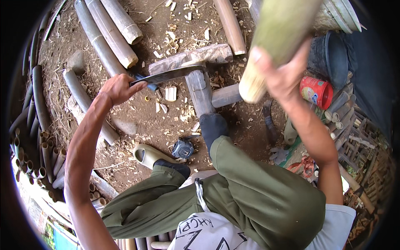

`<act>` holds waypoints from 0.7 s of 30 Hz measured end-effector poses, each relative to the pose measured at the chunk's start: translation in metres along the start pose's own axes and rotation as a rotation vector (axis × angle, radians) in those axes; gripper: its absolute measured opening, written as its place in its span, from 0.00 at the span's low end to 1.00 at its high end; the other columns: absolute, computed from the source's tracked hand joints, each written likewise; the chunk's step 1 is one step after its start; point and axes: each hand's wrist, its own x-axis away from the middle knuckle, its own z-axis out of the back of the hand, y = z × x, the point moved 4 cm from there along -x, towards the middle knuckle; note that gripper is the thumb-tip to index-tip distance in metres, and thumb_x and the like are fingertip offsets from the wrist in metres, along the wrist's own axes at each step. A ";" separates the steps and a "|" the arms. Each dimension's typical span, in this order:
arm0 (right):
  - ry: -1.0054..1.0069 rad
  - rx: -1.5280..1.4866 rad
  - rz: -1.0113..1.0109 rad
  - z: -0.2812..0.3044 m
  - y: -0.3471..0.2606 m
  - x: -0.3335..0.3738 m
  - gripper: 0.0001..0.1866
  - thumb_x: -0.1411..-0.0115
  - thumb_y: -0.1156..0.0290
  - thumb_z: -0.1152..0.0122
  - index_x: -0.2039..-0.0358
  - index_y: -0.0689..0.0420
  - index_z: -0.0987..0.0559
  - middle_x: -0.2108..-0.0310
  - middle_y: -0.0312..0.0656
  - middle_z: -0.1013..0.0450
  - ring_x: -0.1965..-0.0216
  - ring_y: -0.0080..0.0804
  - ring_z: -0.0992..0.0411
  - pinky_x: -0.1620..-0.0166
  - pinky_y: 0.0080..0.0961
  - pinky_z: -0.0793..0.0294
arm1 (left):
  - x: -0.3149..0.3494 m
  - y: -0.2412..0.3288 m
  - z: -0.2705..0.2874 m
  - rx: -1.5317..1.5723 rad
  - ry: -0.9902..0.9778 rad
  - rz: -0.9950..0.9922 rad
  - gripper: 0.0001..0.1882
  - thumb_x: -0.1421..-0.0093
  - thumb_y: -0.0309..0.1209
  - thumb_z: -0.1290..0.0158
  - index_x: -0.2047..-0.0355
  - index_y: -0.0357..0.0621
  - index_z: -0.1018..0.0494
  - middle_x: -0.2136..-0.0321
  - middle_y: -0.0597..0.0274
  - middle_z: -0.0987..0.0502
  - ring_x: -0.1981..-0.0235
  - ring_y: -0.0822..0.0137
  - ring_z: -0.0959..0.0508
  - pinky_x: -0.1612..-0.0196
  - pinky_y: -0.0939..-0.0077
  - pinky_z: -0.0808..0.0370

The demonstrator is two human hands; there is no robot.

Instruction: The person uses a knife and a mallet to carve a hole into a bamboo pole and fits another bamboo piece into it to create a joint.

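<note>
Thick club [285, 29], green and pale, blurred, raised nearest to me; my right fingers [303, 52] are wrapped about it. Below, my left fingers [126, 86] are closed round a curved knife [171, 75], blade end at the top of a wooden block [198, 93], contact unclear. Farther off, bamboo poles [100, 37] lie on the dirt ground [246, 137].

Left fist [121, 88], right hand [285, 80] apparently curled

Obstacle between hands [118, 88] [286, 79]: wooden block [199, 93]
</note>
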 end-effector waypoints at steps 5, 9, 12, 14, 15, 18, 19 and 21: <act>-0.845 0.591 -0.260 -0.021 0.023 0.065 0.52 0.57 0.63 0.27 0.32 0.46 0.44 0.53 0.50 0.30 0.57 0.46 0.24 0.54 0.44 0.20 | 0.006 -0.002 -0.015 -0.005 -0.103 0.000 0.38 0.42 0.69 0.55 0.71 0.45 0.16 0.91 0.64 0.31 0.89 0.70 0.32 0.82 0.65 0.32; -0.358 0.310 -0.035 0.002 0.002 0.023 0.54 0.57 0.68 0.25 0.31 0.55 0.45 0.47 0.54 0.31 0.49 0.49 0.27 0.44 0.40 0.25 | 0.020 0.003 -0.015 -0.136 0.134 0.047 0.31 0.40 0.65 0.52 0.66 0.48 0.19 0.88 0.65 0.28 0.87 0.73 0.28 0.83 0.67 0.30; -0.264 0.090 -0.103 0.025 0.005 0.007 0.49 0.54 0.69 0.27 0.35 0.62 0.44 0.45 0.52 0.32 0.46 0.40 0.30 0.42 0.34 0.30 | 0.071 0.016 -0.056 -0.153 0.607 -0.183 0.14 0.44 0.45 0.39 0.69 0.49 0.23 0.86 0.67 0.29 0.86 0.70 0.30 0.82 0.66 0.29; -0.254 0.145 -0.174 0.038 0.001 0.005 0.47 0.53 0.70 0.29 0.36 0.65 0.44 0.46 0.49 0.33 0.48 0.36 0.30 0.42 0.32 0.31 | 0.094 0.031 -0.065 -0.163 0.760 -0.331 0.11 0.49 0.37 0.36 0.68 0.49 0.24 0.82 0.66 0.28 0.81 0.67 0.28 0.75 0.66 0.27; -0.264 0.179 -0.198 0.041 0.003 0.006 0.48 0.54 0.71 0.29 0.35 0.64 0.45 0.45 0.49 0.33 0.46 0.36 0.31 0.42 0.32 0.32 | 0.103 0.045 -0.064 -0.195 0.788 -0.375 0.12 0.52 0.35 0.36 0.67 0.49 0.24 0.80 0.65 0.27 0.78 0.65 0.26 0.71 0.65 0.26; -0.343 0.082 -0.169 0.035 0.005 0.011 0.50 0.56 0.70 0.27 0.34 0.62 0.43 0.41 0.53 0.34 0.41 0.41 0.33 0.38 0.35 0.34 | 0.103 0.052 -0.071 -0.041 0.570 -0.119 0.16 0.55 0.31 0.34 0.66 0.44 0.25 0.70 0.60 0.27 0.66 0.58 0.26 0.60 0.62 0.28; -0.380 0.075 -0.178 0.031 0.006 0.015 0.50 0.56 0.71 0.27 0.34 0.62 0.43 0.41 0.53 0.34 0.41 0.40 0.33 0.38 0.34 0.35 | 0.100 0.049 -0.076 0.005 0.521 -0.056 0.16 0.55 0.31 0.34 0.65 0.44 0.25 0.69 0.59 0.28 0.64 0.57 0.26 0.59 0.62 0.28; -0.449 0.057 -0.198 0.022 0.007 0.026 0.50 0.56 0.71 0.28 0.34 0.62 0.43 0.42 0.53 0.34 0.41 0.40 0.33 0.38 0.33 0.35 | 0.093 0.046 -0.082 -0.010 0.468 -0.027 0.16 0.54 0.36 0.34 0.66 0.48 0.26 0.68 0.62 0.30 0.62 0.58 0.27 0.59 0.60 0.29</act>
